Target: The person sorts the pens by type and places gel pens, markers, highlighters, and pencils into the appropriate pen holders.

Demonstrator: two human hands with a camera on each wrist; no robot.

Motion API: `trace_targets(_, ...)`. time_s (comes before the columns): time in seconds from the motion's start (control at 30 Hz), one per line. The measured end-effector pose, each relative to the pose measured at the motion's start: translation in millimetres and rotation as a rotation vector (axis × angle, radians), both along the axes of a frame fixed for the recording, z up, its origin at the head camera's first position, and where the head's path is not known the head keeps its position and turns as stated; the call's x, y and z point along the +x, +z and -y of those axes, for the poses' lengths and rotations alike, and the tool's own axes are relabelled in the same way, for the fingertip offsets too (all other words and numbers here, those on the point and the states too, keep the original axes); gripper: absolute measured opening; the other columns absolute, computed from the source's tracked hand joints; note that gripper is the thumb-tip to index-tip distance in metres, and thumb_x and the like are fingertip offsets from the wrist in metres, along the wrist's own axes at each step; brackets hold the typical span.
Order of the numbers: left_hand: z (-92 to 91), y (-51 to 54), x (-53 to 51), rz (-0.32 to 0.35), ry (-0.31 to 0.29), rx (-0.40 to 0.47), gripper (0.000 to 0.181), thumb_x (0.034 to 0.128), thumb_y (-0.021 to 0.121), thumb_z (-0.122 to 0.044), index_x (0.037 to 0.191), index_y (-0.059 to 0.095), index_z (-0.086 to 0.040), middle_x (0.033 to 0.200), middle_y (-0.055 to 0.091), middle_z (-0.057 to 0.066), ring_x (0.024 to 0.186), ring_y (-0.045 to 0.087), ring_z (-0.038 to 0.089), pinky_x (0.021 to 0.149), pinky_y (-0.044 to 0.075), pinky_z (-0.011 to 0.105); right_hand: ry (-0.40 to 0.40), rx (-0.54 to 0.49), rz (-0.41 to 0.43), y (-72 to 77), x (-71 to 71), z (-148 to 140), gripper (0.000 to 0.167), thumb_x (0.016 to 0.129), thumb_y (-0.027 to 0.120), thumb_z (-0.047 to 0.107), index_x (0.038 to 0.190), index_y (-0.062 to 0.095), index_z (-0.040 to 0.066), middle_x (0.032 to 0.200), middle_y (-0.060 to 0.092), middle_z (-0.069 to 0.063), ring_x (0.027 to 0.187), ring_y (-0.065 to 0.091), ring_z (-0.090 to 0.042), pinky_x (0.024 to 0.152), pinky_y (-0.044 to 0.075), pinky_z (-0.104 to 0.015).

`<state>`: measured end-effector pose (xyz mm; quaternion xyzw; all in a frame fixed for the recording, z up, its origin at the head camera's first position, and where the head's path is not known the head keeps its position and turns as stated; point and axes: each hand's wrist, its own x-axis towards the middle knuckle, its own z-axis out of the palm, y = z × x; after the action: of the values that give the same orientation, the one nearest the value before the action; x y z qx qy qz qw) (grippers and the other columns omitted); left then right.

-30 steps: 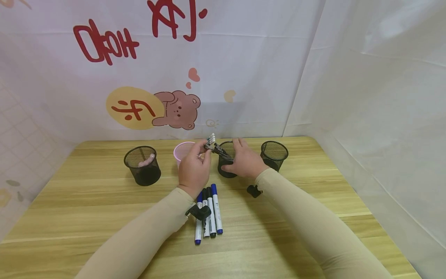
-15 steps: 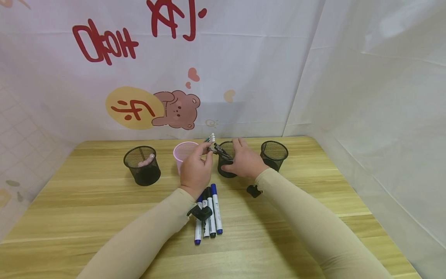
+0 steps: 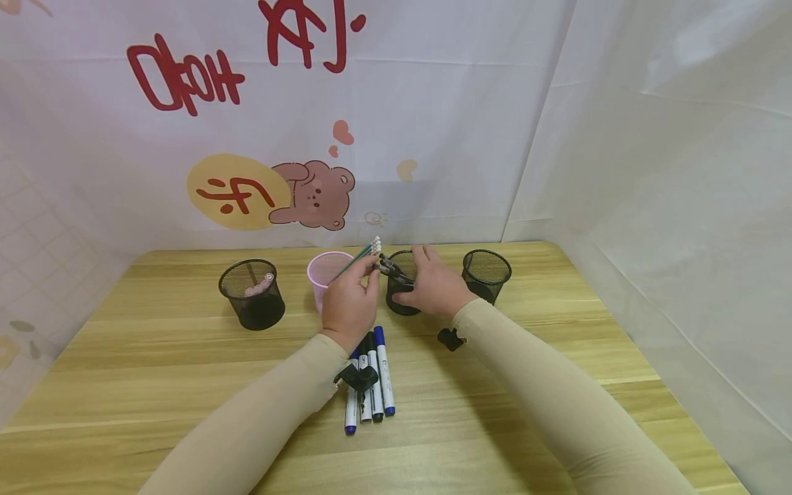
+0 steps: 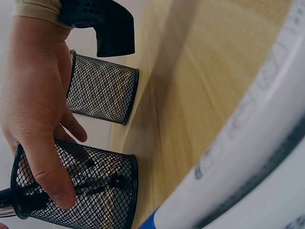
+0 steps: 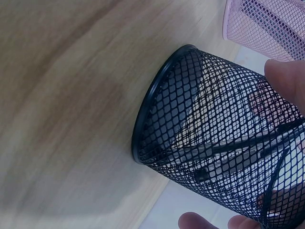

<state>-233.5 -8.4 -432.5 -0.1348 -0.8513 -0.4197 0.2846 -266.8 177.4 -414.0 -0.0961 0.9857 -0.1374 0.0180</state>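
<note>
In the head view my left hand (image 3: 350,299) pinches the upper ends of several black pens (image 3: 396,271) that lean out of a black mesh cup (image 3: 403,300). My right hand (image 3: 438,283) grips this cup around its right side. The left wrist view shows the right hand (image 4: 38,105) on the cup (image 4: 95,186), thumb along the mesh. Through the mesh in the right wrist view, dark pens (image 5: 224,148) lie inside the cup (image 5: 190,109). Teal sticks (image 3: 364,252) with white tips stand out behind the left fingers, above a pink mesh cup (image 3: 319,289).
On the left stands a black mesh cup (image 3: 262,313) holding pink rolled items (image 3: 260,285). Another black mesh cup (image 3: 487,271) stands right of the right hand. Several white markers (image 3: 385,378) with blue or black caps lie side by side before the cups, partly under the left wrist.
My left hand has shifted slightly right, toward the gripped cup, and the black pens stick out less. More of the teal sticks and the pink cup shows. The right hand stays in place.
</note>
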Motion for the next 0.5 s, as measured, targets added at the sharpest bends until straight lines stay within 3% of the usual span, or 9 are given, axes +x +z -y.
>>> trace_targets(0.1,-0.1,0.0,-0.5,0.000,0.000,-0.005,0.026,0.1035,0.066,-0.019,0.128,0.074,-0.014,0.111,0.082,0.005,0.092,0.079,0.024,0.067,0.061,0.040,0.001,-0.001,-0.003,0.2,-0.3,0.2,0.117,0.083,0.082,0.060,0.167,0.021,0.005,0.173,0.021,-0.022,0.131,0.063,-0.041,0.095,0.061,-0.053)
trace_targets(0.33,-1.2,1.4,-1.3,0.015,0.004,-0.003,0.027,0.1040,0.066,-0.021,0.130,0.074,-0.016,0.111,0.082,0.005,0.083,0.078,0.023,0.050,0.048,0.033,0.002,-0.006,-0.008,0.0,-0.1,0.3,0.116,0.083,0.082,0.059,0.166,0.022,0.005,0.173,0.022,-0.022,0.131,0.064,-0.041,0.096,0.061,-0.053)
trace_targets(0.5,-2.9,1.5,-2.1,0.020,-0.008,-0.001,0.028,0.1041,0.066,-0.021,0.130,0.073,-0.015,0.108,0.082,0.005,0.085,0.078,0.024,0.052,0.051,0.033,0.002,-0.006,-0.013,-2.1,-1.5,-0.2,0.117,0.082,0.082,0.060,0.166,0.022,0.005,0.173,0.023,-0.022,0.130,0.064,-0.041,0.096,0.061,-0.053)
